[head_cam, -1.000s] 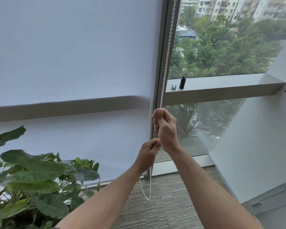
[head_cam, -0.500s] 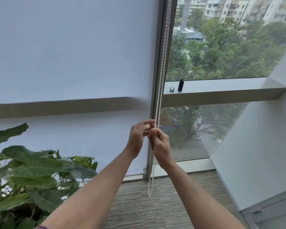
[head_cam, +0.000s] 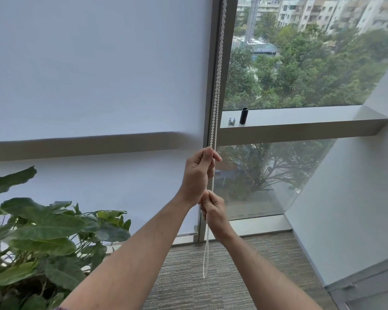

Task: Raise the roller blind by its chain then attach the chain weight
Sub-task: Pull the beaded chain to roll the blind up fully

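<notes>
The left hand (head_cam: 196, 175) pinches the white bead chain (head_cam: 217, 81) just below the window ledge (head_cam: 300, 127); the right hand (head_cam: 213, 211) grips it lower down — fingers curled tight. The chain's loop hangs under both hands. On the ledge, right of the chain, stands a black cylinder (head_cam: 243, 115) — beside a small metal clip (head_cam: 232, 121). The roller blind (head_cam: 94, 68) hangs left of the chain.

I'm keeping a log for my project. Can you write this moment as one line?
stage: raising blind | left hand: gripping bead chain, upper | right hand: gripping chain, lower | black cylinder: on window ledge, untouched
</notes>
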The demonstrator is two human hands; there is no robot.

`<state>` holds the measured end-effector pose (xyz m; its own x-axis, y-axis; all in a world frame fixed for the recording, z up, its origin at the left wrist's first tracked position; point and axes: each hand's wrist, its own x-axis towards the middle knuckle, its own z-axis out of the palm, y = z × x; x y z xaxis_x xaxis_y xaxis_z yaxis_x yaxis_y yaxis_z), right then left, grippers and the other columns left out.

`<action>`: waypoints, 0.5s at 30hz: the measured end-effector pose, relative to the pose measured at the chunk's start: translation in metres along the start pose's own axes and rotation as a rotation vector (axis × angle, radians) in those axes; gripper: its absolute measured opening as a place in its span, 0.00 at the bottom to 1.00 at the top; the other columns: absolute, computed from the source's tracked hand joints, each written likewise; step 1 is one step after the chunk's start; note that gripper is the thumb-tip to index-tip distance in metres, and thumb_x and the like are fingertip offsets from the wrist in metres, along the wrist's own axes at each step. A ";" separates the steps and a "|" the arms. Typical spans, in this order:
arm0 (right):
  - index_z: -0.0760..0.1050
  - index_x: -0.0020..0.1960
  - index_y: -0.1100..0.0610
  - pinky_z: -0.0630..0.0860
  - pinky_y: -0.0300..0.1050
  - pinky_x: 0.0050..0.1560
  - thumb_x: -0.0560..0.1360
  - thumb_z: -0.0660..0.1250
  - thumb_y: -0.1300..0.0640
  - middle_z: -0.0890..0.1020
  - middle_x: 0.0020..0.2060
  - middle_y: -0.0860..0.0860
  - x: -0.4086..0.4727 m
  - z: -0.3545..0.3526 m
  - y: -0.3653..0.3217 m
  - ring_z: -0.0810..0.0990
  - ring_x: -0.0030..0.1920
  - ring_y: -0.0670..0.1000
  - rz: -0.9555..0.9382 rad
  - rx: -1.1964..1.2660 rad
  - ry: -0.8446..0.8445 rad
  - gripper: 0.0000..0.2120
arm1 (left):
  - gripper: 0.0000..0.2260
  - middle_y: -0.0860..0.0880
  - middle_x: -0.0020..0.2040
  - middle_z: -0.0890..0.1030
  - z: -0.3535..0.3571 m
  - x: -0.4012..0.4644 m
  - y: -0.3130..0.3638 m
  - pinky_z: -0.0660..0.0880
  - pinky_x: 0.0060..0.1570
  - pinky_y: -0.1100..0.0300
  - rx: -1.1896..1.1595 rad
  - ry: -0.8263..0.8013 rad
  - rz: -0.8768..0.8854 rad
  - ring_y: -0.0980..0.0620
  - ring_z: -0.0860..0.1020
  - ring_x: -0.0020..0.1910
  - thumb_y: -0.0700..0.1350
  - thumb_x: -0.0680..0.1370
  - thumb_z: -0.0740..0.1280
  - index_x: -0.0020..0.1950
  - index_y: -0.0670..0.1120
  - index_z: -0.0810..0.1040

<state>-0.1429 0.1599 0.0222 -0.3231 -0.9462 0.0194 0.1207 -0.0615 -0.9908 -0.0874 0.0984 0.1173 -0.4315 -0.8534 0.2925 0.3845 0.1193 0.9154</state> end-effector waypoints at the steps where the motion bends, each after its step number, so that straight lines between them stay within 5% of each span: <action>1: 0.73 0.34 0.51 0.56 0.37 0.26 0.84 0.55 0.61 0.62 0.27 0.49 0.000 0.000 0.002 0.58 0.26 0.43 0.013 -0.009 -0.017 0.22 | 0.16 0.57 0.25 0.64 -0.001 -0.002 -0.003 0.58 0.26 0.64 0.013 0.015 -0.004 0.57 0.59 0.25 0.46 0.84 0.56 0.40 0.42 0.76; 5: 0.77 0.32 0.45 0.58 0.42 0.29 0.85 0.55 0.60 0.66 0.27 0.51 0.000 -0.002 -0.001 0.61 0.27 0.46 0.030 -0.034 -0.089 0.26 | 0.17 0.57 0.23 0.65 -0.005 -0.006 -0.004 0.60 0.27 0.66 0.055 0.056 -0.010 0.58 0.61 0.24 0.43 0.84 0.55 0.37 0.44 0.75; 7: 0.81 0.36 0.47 0.67 0.42 0.34 0.84 0.57 0.57 0.75 0.30 0.54 0.003 -0.011 -0.002 0.72 0.30 0.48 0.047 -0.057 -0.135 0.22 | 0.17 0.57 0.23 0.65 -0.006 -0.006 -0.003 0.60 0.27 0.65 0.066 0.058 -0.011 0.57 0.60 0.24 0.44 0.84 0.56 0.36 0.46 0.75; 9: 0.84 0.48 0.52 0.75 0.46 0.50 0.81 0.61 0.50 0.84 0.43 0.54 0.008 -0.019 -0.005 0.82 0.46 0.50 0.103 -0.044 -0.183 0.13 | 0.17 0.56 0.23 0.65 -0.006 -0.007 -0.003 0.60 0.27 0.64 0.073 0.067 -0.016 0.57 0.61 0.24 0.45 0.83 0.57 0.36 0.47 0.74; 11: 0.81 0.58 0.57 0.72 0.56 0.64 0.77 0.63 0.48 0.84 0.55 0.53 0.018 -0.027 -0.008 0.80 0.61 0.53 0.126 0.025 -0.190 0.17 | 0.17 0.54 0.24 0.65 -0.006 -0.008 -0.006 0.59 0.27 0.63 0.080 0.069 -0.026 0.56 0.60 0.24 0.46 0.83 0.57 0.36 0.46 0.74; 13: 0.79 0.58 0.61 0.71 0.59 0.66 0.76 0.63 0.48 0.83 0.55 0.55 0.027 -0.028 -0.023 0.79 0.61 0.54 0.084 0.090 -0.147 0.19 | 0.16 0.51 0.25 0.64 -0.008 -0.014 -0.015 0.59 0.29 0.60 0.082 0.056 -0.048 0.54 0.61 0.26 0.48 0.81 0.58 0.36 0.46 0.74; 15: 0.79 0.55 0.63 0.74 0.52 0.59 0.77 0.61 0.49 0.83 0.51 0.56 0.032 -0.025 -0.045 0.80 0.56 0.53 0.007 0.131 -0.108 0.19 | 0.15 0.51 0.26 0.65 -0.009 -0.021 -0.026 0.60 0.31 0.58 0.056 0.038 -0.076 0.54 0.61 0.27 0.48 0.81 0.59 0.37 0.44 0.74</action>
<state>-0.1820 0.1399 0.0640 -0.2201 -0.9749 0.0339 0.2458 -0.0891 -0.9652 -0.0805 0.1087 0.0852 -0.4258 -0.8797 0.2119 0.3054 0.0807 0.9488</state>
